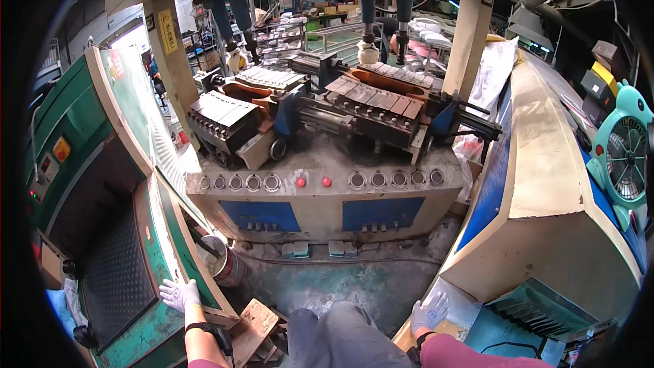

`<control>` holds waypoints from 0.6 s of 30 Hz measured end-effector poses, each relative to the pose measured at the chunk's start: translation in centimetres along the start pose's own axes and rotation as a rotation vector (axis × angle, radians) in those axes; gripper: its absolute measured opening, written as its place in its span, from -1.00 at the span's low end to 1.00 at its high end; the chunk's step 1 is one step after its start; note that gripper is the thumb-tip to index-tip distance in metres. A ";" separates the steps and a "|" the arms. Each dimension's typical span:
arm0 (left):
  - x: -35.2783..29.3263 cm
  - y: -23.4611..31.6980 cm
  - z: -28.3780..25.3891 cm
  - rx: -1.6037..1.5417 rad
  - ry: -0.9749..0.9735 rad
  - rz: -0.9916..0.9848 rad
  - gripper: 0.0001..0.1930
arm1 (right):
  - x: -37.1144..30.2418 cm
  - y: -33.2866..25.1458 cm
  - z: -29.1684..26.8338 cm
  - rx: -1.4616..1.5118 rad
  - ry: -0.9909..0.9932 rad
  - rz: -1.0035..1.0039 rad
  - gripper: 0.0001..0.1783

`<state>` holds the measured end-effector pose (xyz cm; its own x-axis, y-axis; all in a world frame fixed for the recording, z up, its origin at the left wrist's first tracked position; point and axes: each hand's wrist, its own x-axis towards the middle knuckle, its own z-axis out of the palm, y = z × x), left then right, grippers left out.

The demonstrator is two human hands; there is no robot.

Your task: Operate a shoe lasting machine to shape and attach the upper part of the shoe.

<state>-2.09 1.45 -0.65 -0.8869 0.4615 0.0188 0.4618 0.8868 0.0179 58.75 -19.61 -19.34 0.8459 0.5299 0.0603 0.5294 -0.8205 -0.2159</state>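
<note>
My left hand [180, 295], in a pale work glove, rests with its fingers apart on the edge of the green machine [139, 324] at the left. At the lower right my right hand [429, 311], gloved alike, has its fingers spread and holds nothing. It lies beside a grey metal panel [458, 303]; whether it touches the panel I cannot tell. Ahead stands a cream press machine [320, 215] with two red buttons [313, 182] and a row of round gauges. Two clamping moulds [381, 105] with metal plates sit on top of it.
A bucket [228, 267] and a wooden board [255, 325] are near my left arm. Two foot pedals [343, 249] lie at the press's base. A cream and blue machine [545, 232] stands at the right, with a turquoise fan [625, 157] beyond. Posts [468, 34] flank the press.
</note>
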 end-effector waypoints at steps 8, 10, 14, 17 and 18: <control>0.2 0.2 -0.2 0.003 -0.011 -0.013 0.14 | 0.2 0.1 0.3 0.009 0.002 -0.001 -0.03; 0.1 0.4 -0.3 0.003 -0.014 -0.012 0.14 | 0.4 0.2 0.4 0.006 -0.062 0.008 0.04; 0.2 0.3 -0.3 -0.006 -0.013 -0.012 0.14 | 0.4 -0.2 0.1 0.004 -0.069 0.007 0.02; -0.3 0.5 -0.6 -0.006 -0.020 -0.003 0.14 | 0.3 -0.1 -0.1 -0.002 -0.081 0.021 0.01; -0.3 0.5 -0.6 -0.005 -0.020 -0.003 0.14 | 0.3 0.0 0.0 0.001 -0.070 0.015 0.00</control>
<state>-1.61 1.75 -0.09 -0.8883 0.4592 -0.0017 0.4590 0.8881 0.0229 59.02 -19.47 -19.35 0.8469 0.5316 -0.0112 0.5168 -0.8279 -0.2177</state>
